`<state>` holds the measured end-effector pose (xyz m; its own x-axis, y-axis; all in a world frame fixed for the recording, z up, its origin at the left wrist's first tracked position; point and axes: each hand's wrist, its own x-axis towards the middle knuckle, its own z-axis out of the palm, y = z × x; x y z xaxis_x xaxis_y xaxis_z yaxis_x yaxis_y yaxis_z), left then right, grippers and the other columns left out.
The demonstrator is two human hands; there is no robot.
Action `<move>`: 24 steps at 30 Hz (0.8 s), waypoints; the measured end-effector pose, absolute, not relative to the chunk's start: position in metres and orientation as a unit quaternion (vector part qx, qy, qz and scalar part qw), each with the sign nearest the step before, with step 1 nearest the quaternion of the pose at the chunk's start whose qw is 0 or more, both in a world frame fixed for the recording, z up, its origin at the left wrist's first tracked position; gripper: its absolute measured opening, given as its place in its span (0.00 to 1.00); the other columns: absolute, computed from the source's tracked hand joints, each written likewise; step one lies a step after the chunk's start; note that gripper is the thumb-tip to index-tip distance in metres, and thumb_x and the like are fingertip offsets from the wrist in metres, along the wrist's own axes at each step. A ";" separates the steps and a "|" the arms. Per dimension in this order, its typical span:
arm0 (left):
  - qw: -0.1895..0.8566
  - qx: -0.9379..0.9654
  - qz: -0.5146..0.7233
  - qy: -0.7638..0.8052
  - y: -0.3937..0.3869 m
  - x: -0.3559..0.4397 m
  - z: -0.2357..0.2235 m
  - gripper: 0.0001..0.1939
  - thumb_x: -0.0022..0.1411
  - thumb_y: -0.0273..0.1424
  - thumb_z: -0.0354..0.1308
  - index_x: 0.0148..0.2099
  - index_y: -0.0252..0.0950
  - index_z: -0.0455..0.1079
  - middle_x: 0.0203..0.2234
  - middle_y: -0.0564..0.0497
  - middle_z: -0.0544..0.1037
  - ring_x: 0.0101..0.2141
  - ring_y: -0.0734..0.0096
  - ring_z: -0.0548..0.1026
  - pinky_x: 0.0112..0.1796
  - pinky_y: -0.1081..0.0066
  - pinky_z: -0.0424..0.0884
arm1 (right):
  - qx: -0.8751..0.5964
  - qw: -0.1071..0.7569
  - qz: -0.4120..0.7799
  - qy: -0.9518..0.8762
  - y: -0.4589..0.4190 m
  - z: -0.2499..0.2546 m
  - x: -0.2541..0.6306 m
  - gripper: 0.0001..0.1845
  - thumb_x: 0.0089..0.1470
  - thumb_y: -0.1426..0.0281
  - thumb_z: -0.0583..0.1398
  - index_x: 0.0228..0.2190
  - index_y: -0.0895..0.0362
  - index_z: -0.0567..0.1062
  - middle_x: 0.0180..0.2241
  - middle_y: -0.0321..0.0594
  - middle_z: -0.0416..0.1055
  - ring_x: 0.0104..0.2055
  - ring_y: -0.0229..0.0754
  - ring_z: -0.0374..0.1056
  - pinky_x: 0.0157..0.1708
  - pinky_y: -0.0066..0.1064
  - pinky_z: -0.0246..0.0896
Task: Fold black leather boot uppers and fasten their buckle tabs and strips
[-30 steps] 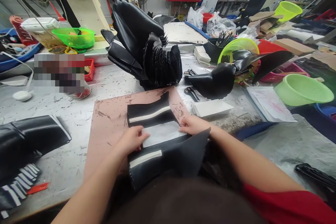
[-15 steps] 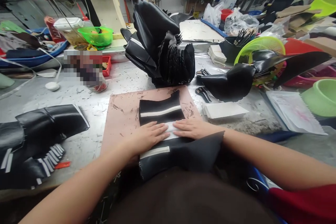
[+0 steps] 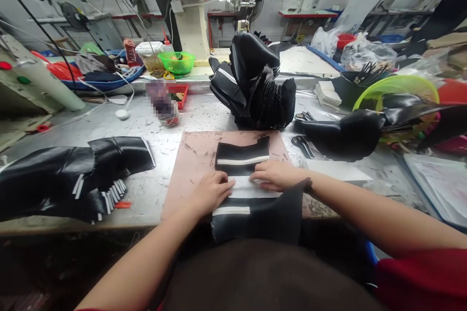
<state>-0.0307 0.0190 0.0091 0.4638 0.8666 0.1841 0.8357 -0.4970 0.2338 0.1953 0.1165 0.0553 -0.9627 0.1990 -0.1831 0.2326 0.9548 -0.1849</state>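
A dark leather-like piece (image 3: 259,221) with a pale strip lies at the near edge of the pink board, its right corner raised by my right forearm. Across its upper part runs a wide white strip (image 3: 242,188). My left hand (image 3: 211,192) rests at the left end of this strip, fingers bent and fingertips touching it. On the strip's upper right side lies my right hand (image 3: 276,175), its fingers slightly curled and apart. Just beyond both hands, a black piece (image 3: 242,151) with a narrow white band is flat on the pink board (image 3: 193,155).
A tall stack of black pieces (image 3: 255,87) stands behind the board. More black pieces (image 3: 120,155) lie at left, and others (image 3: 343,133) at right beside a yellow basket (image 3: 401,85). A red tray (image 3: 182,97) and green bowl (image 3: 177,62) sit farther back.
My hands have drawn apart along the white strip, showing more of it, and their flat fingers are now bent. The view has turned left, shifting everything rightward.
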 end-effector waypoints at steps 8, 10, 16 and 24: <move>0.127 0.853 0.180 0.474 0.011 -0.038 0.008 0.09 0.58 0.32 0.54 0.39 0.46 0.74 0.40 0.49 0.70 0.43 0.64 0.65 0.44 0.62 0.61 | 0.107 0.104 -0.220 0.964 0.118 0.064 0.155 0.22 0.51 0.68 0.57 0.48 0.58 0.65 0.40 0.44 0.67 0.37 0.42 0.65 0.33 0.30 0.59; 0.143 0.841 0.188 0.487 0.009 -0.037 0.009 0.07 0.56 0.32 0.55 0.36 0.43 0.74 0.38 0.49 0.71 0.42 0.66 0.66 0.44 0.65 0.61 | 0.110 0.110 -0.234 0.960 0.115 0.063 0.147 0.21 0.49 0.68 0.59 0.46 0.58 0.67 0.38 0.43 0.67 0.35 0.41 0.65 0.32 0.29 0.58; 0.170 0.800 0.222 0.532 0.006 -0.037 0.006 0.04 0.48 0.32 0.63 0.28 0.38 0.73 0.33 0.51 0.70 0.36 0.71 0.68 0.41 0.70 0.63 | 0.121 0.095 -0.265 0.952 0.107 0.059 0.141 0.04 0.44 0.73 0.61 0.28 0.58 0.73 0.36 0.40 0.65 0.35 0.39 0.63 0.33 0.27 0.57; 0.165 0.795 0.222 0.541 0.007 -0.038 0.008 0.09 0.47 0.33 0.63 0.33 0.36 0.71 0.32 0.50 0.69 0.35 0.68 0.67 0.38 0.69 0.65 | 0.184 0.112 -0.313 0.925 0.104 0.057 0.141 0.08 0.42 0.79 0.58 0.30 0.59 0.71 0.26 0.37 0.67 0.29 0.38 0.62 0.30 0.28 0.57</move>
<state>-0.0379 0.0069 0.0075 0.3168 0.9321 0.1754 0.7858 -0.3615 0.5019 0.1407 0.1040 0.0567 -0.9075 0.2699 -0.3218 0.4099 0.7364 -0.5383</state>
